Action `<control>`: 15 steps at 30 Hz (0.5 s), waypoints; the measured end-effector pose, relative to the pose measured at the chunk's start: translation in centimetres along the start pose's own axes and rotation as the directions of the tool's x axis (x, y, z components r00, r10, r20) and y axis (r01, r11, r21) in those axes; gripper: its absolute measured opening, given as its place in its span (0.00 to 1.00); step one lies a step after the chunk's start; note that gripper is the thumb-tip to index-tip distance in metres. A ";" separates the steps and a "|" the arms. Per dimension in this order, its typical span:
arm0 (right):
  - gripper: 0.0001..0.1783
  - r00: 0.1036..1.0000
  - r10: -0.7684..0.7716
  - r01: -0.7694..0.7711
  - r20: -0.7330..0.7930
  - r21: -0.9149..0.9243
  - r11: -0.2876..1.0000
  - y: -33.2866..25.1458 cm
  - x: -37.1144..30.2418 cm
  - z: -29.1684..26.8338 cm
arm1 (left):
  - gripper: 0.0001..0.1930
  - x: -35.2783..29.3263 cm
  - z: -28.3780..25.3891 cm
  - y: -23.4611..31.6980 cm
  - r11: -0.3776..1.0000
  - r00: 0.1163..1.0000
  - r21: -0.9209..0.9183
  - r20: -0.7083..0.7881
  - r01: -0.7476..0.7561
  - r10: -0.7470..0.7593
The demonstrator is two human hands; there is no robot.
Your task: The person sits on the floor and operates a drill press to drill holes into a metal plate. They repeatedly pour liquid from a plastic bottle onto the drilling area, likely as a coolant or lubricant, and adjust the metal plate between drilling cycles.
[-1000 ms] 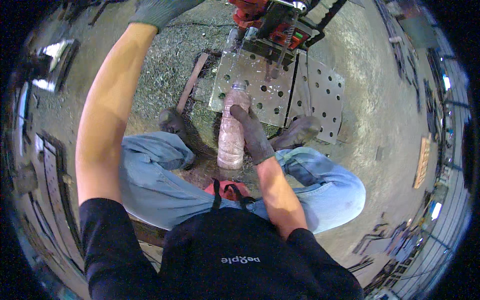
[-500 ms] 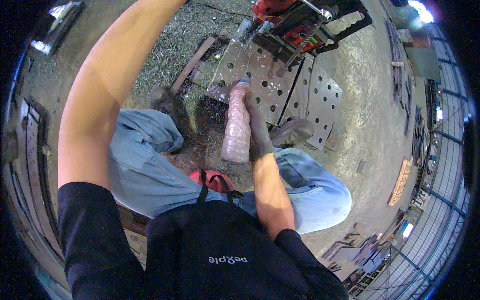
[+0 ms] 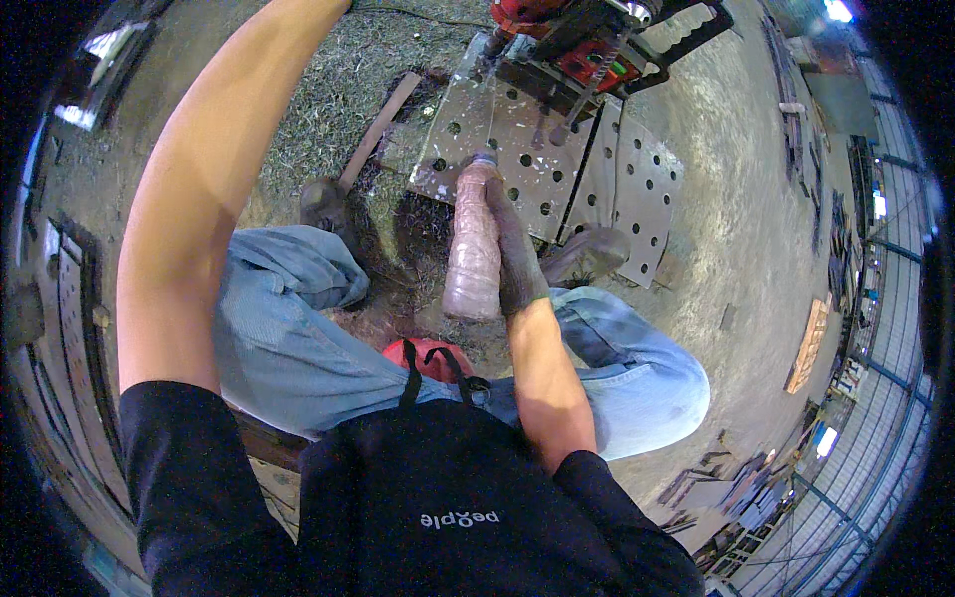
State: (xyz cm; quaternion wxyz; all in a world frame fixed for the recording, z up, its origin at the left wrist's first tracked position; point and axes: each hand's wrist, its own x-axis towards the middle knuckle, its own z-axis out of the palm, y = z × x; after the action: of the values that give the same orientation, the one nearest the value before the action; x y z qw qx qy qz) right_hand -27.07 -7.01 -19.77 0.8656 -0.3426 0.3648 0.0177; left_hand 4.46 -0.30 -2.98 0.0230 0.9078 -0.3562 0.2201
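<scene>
My right hand [image 3: 515, 244] wears a dark glove and is wrapped around the side of a plastic bottle [image 3: 472, 249]. The bottle looks cloudy pinkish-grey and is held in front of my knees, its capped end pointing away from me. My left arm stretches up past the upper edge, so the left hand is out of sight. Beyond the bottle lies a metal plate [image 3: 453, 159] with round holes, spattered with pale specks. A red and black drilling machine [image 3: 597, 65] stands on its far part, a bit hanging down.
A flat metal strip [image 3: 383, 129] lies left of the plate, among scattered metal shavings [image 3: 328, 109]. A second holed plate [image 3: 647, 184] adjoins on the right. Something red [image 3: 428, 358] sits between my legs. Farther right are a wooden piece [image 3: 808, 343] and stacked metal pieces [image 3: 731, 488].
The view has shifted slightly. The bottle stays in my right hand in nearly the same place, and my left arm remains stretched out past the upper edge.
</scene>
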 end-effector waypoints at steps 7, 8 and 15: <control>0.29 0.991 -0.081 0.066 -0.106 -0.134 0.989 -0.9 -0.9 0.7 | 0.23 0.4 0.4 -0.1 1.000 1.000 -0.016 -0.011 -0.018 0.018; 0.30 0.981 -0.157 0.132 -0.117 -0.196 0.972 -0.9 -1.0 0.7 | 0.22 0.4 0.2 0.1 0.999 1.000 -0.034 0.003 -0.006 0.006; 0.35 0.946 -0.320 0.280 -0.058 -0.355 0.892 -0.1 -0.5 -0.1 | 0.20 0.1 -0.1 0.2 0.995 0.999 -0.095 -0.047 -0.009 0.004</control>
State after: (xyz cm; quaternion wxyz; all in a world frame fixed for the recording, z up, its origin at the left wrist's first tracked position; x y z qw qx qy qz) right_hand -27.46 -7.03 -19.46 0.7626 -0.5404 0.3480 -0.0729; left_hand 4.36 -0.53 -2.88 0.0739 0.8990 -0.3687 0.2243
